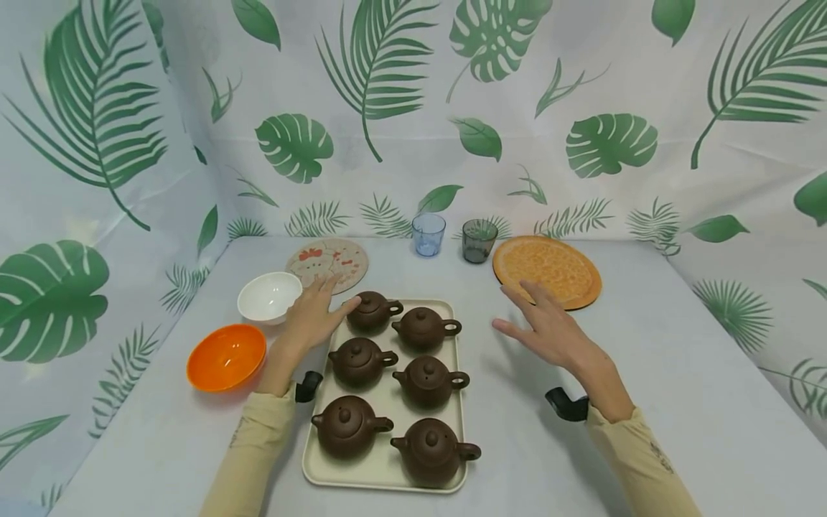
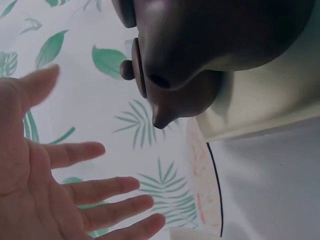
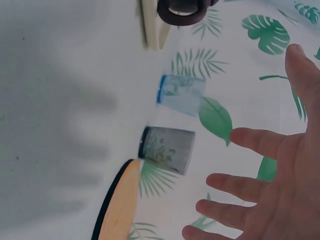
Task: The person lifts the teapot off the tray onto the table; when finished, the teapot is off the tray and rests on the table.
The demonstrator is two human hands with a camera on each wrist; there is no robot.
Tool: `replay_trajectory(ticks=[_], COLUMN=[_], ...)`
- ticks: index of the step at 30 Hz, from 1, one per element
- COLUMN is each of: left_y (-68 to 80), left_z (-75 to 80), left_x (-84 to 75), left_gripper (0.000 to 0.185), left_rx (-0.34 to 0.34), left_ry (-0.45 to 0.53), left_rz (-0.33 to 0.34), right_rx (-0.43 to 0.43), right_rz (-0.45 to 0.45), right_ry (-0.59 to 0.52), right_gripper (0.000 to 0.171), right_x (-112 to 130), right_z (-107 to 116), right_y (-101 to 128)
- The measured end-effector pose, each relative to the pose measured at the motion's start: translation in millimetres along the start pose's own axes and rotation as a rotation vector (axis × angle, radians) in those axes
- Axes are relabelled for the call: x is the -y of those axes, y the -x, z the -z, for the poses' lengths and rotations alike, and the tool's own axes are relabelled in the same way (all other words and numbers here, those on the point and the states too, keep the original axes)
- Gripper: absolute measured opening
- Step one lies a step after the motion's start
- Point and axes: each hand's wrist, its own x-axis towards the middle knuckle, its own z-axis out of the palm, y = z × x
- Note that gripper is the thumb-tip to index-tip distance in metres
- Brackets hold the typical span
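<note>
Several dark brown teapots [image 1: 423, 329] stand in two columns on a cream tray [image 1: 381, 470], lids on, handles to the right. My left hand [image 1: 315, 312] hovers over the tray's far left corner, fingers spread, holding nothing. Its thumb overlaps the far left teapot [image 1: 369, 311] in the head view; the left wrist view shows a gap between the fingers and the teapots [image 2: 185, 95]. To the right of the tray, my right hand [image 1: 539, 327] is held above the table with spread fingers and nothing in them. The right wrist view shows its fingers [image 3: 257, 142] apart from everything.
A white bowl [image 1: 269, 297] and an orange bowl [image 1: 226, 357] stand left of the tray. Behind are a round mat with a cartoon print [image 1: 342, 258], a blue glass [image 1: 428, 235], a grey glass [image 1: 479, 242] and a round orange pizza-patterned mat [image 1: 549, 269]. Leaf-print cloth [image 1: 388, 165] surrounds the table.
</note>
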Motion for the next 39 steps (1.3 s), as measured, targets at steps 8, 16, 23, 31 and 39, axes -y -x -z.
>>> replay_trajectory(ticks=[8,16,23,31,39], left_y=[-4.1,-7.0,-9.4,-14.3,-14.2], left_z=[-1.0,-7.2,-13.2,-22.0,-25.8], left_x=[7.1,23.0,28.9,36.8,44.4], left_gripper=[0.061,0.06,0.059,0.05,0.041], left_rx=[-0.036,0.033,0.1,0.122,0.161], left_ry=[0.072,0.225,0.512,0.568,0.701], left_rz=[0.016,0.076,0.175,0.219,0.233], right_rx=[-0.058,-0.043,-0.032,0.04,0.026], right_rz=[0.114,0.197,0.304,0.305,0.328], right_ry=[-0.063,-0.18,-0.241,-0.356,-0.36], right_gripper=[0.071,0.06,0.051,0.042,0.027], right_x=[5,18,30,34,34], right_z=[-5,-23,-33,-43,-55], right_y=[-5,-18,-38,-52,-59])
